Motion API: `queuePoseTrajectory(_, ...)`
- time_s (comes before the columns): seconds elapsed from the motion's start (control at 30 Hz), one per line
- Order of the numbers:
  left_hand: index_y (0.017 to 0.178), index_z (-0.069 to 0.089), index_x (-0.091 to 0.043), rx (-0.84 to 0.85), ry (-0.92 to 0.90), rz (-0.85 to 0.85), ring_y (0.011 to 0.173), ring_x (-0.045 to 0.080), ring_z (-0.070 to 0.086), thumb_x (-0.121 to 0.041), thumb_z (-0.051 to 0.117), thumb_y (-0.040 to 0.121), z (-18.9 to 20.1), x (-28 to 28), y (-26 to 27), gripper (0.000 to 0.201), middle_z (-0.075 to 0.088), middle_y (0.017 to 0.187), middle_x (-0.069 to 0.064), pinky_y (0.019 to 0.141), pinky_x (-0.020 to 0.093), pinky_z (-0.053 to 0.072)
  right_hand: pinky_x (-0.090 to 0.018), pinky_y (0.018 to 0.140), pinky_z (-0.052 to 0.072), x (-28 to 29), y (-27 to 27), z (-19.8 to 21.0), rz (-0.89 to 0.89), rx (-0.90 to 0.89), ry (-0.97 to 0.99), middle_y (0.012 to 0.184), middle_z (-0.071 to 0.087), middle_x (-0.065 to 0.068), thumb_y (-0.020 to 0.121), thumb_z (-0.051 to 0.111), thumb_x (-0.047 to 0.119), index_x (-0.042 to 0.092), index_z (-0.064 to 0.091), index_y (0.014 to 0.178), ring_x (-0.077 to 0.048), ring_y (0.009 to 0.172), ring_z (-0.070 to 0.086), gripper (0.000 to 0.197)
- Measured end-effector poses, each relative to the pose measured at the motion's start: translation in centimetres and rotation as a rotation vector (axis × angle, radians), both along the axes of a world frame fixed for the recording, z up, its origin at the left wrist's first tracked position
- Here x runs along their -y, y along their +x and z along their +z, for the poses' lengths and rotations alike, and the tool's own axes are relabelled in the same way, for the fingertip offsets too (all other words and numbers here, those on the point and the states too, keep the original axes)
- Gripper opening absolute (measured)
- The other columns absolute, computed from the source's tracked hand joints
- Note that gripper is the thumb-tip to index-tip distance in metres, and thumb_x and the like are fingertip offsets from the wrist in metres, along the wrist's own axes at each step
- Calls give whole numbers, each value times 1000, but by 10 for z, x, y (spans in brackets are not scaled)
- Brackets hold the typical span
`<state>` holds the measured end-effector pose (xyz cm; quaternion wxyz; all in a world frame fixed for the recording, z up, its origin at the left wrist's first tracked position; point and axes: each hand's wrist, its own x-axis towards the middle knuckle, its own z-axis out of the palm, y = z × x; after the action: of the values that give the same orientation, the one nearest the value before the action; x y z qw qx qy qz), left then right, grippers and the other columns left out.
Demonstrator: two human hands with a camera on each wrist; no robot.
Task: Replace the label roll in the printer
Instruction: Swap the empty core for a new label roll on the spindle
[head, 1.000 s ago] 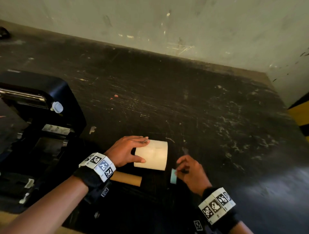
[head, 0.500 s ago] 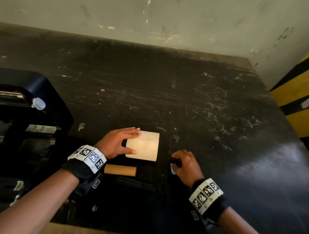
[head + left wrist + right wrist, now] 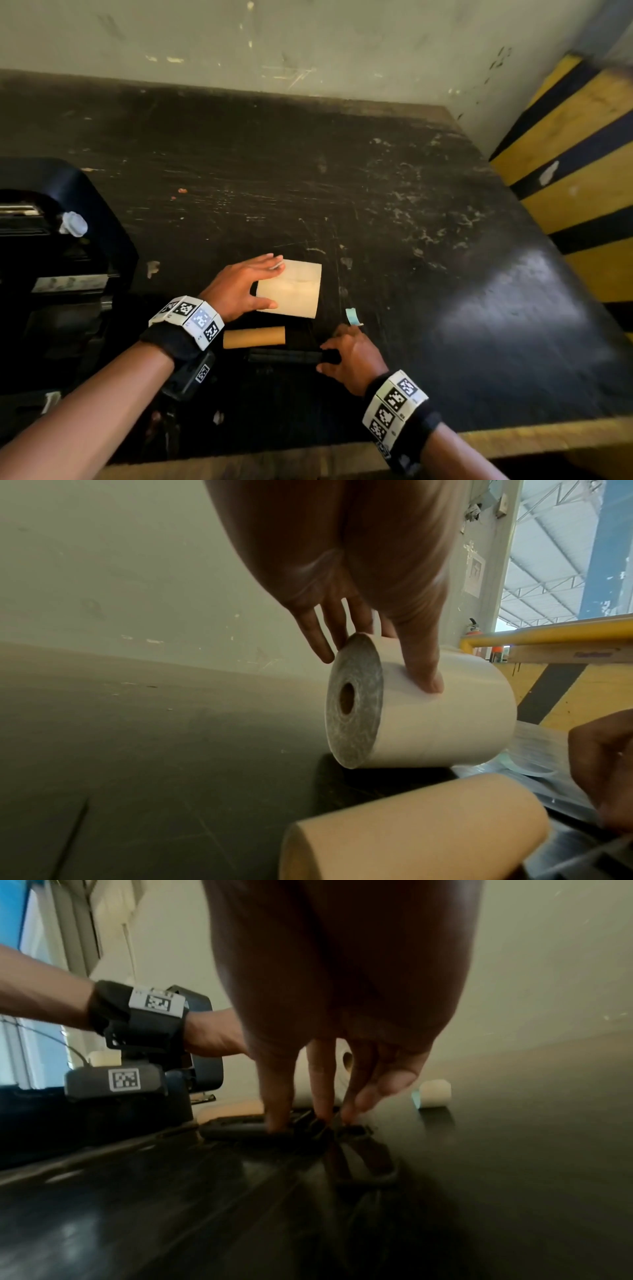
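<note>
Left hand (image 3: 239, 291) grips white label roll (image 3: 291, 289), thumb on near side, fingers over top; roll lies on its side on tabletop (image 3: 445, 274). Right hand (image 3: 352, 359), fingertips down, pinches end of black spindle (image 3: 284, 356) lying on tabletop. Empty cardboard core (image 3: 254, 337) between roll and spindle. Small pale tape scrap (image 3: 352, 316) just beyond right hand. Printer (image 3: 51, 257) open, far left.

Bare forearms, no sleeves. Each wrist wears a black strap ringed with white blocks printed with black square codes; the left wrist band (image 3: 186, 322) carries a dark camera box (image 3: 114, 1081) underneath, itself code-tagged.
</note>
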<state>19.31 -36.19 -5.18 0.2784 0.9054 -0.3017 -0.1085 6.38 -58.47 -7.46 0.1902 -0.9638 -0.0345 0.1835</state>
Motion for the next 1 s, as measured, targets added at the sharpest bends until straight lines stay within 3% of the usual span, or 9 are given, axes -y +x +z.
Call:
queuePoseTrajectory(0.17, 136, 39, -25, 14, -11, -33, 135, -2, 21, -25, 78, 71, -1, -2, 4, 77, 33, 148, -11, 115, 41, 24, -33, 92, 45, -5, -12, 1, -111, 48, 116, 112, 62, -3, 83, 66, 31, 20, 65, 106, -20, 106, 54, 26)
queuePoseTrajectory(0.3, 135, 42, -22, 18, -3, -67, 135, -1, 23, -22, 79, 70, 2, -1, 8, 75, 35, 148, -9, 115, 40, 25, -35, 84, 53, -6, -25, 6, -176, 29, 251, 99, 68, -2, 82, 69, 26, 19, 63, 102, -16, 90, 63, 22)
queuePoseTrajectory(0.4, 136, 42, -21, 19, 23, -87, 132, -2, 23, -19, 79, 70, 5, 0, 10, 75, 34, 148, -8, 115, 36, 23, -32, 78, 55, -2, -34, 16, -264, 145, 428, 86, 69, 0, 78, 73, 21, 20, 66, 91, -13, 79, 65, 15)
queuePoseTrajectory(0.53, 137, 39, -25, 12, 130, -164, 137, 8, 27, -19, 78, 71, 9, -2, 19, 77, 30, 150, -8, 114, 41, 27, -25, 75, 57, 18, -45, 36, -391, 239, 527, 90, 71, 1, 78, 74, 15, 18, 67, 93, -8, 79, 69, 16)
queuePoseTrajectory(0.67, 138, 36, -28, 1, 233, -222, 138, 12, 26, -22, 76, 73, 13, -1, 29, 77, 27, 152, -6, 114, 45, 26, -24, 69, 57, 43, -52, 45, -585, 363, 546, 87, 71, -2, 77, 74, 9, 13, 67, 91, -14, 76, 70, 15)
queuePoseTrajectory(0.8, 139, 32, -29, -9, 292, -246, 138, 14, 27, -24, 74, 74, 16, 1, 36, 78, 25, 153, -5, 114, 42, 25, -13, 60, 53, 57, -53, 38, -666, 386, 487, 87, 70, 2, 79, 73, 10, 18, 66, 90, -5, 78, 67, 16)
queuePoseTrajectory(1.0, 140, 31, -28, 3, 301, -283, 139, 13, 24, -22, 73, 76, 18, 2, 36, 77, 23, 153, -6, 113, 38, 24, -19, 70, 53, 57, -39, 22, -761, 431, 543, 87, 71, -1, 78, 74, 11, 16, 66, 91, -10, 80, 68, 16)
